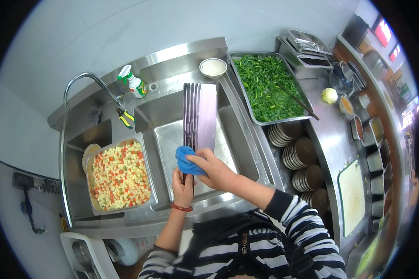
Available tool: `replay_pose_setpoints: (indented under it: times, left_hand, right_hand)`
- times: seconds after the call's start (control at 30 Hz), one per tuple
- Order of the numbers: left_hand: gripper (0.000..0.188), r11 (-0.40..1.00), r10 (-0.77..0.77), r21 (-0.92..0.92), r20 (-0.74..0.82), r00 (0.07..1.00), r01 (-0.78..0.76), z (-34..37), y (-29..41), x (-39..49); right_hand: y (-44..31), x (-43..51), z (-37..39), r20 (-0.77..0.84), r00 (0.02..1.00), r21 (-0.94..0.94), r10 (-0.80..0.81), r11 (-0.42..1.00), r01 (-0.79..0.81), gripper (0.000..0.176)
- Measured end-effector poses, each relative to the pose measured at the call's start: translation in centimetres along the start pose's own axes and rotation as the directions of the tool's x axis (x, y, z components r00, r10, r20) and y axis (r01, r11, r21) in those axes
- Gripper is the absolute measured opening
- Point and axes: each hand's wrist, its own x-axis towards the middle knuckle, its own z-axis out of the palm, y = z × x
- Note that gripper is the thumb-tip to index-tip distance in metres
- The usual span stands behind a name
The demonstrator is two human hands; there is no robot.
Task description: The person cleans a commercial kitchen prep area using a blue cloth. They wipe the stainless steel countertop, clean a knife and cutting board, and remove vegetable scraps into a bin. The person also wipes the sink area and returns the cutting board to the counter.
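Observation:
A knife with a broad rectangular metal blade [206, 115] stands out over the sink basin [246, 153], dark wavy stripes running down its left side. Its dark handle is gripped low down by my left hand [183, 190], which wears a red bracelet. Just above, my right hand [214, 171] holds a bunched blue cloth [185, 158] against the base of the blade. The cloth hides where blade and handle meet. Left of my hands, a metal pan of diced vegetables [122, 176] rests across the smaller basin.
Behind the basin stand a faucet [87, 75], a spray bottle [137, 86], yellow-and-black pliers [126, 118] and a white bowl [213, 67]. To the right are a tray of chopped greens [269, 87], stacked bowls [300, 153] below it, and a cutting board [351, 198] on the counter.

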Motion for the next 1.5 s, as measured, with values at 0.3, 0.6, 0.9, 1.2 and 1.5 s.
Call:
replay_pose_setpoints:
  times: [0.3,0.6,0.9,1.2,1.5]
  left_hand:
    - [0.025,1.0,0.011,-0.006,-0.126,0.992,-0.012,-1.0,0.8,0.6]
    - [0.026,0.994,-0.106,-0.011,0.017,0.994,0.106,-1.8,0.9,-0.9]
    - [0.022,0.956,-0.252,-0.109,0.159,0.955,0.271,-4.6,0.7,-3.1]
    - [0.039,0.908,0.16,0.381,0.07,0.985,-0.175,-2.6,1.8,-1.9]
    - [0.03,0.691,-0.16,0.712,-0.014,0.987,0.122,-2.4,-0.3,-3.4]
  right_hand:
    - [5.7,-3.8,-2.1,-0.349,0.9,-0.051,0.262,0.953,-0.297,0.042]
    - [3.4,1.6,-3.2,0.06,0.952,-0.455,-0.3,0.841,0.294,0.04]
    - [11.6,5.6,-7.9,-0.504,0.86,-0.421,0.082,0.846,-0.327,0.034]
    - [12.0,3.7,-7.0,-0.543,0.75,0.267,0.378,0.924,-0.273,0.028]
    - [7.3,1.3,-4.5,-0.504,0.851,-0.015,0.148,0.984,-0.18,0.034]
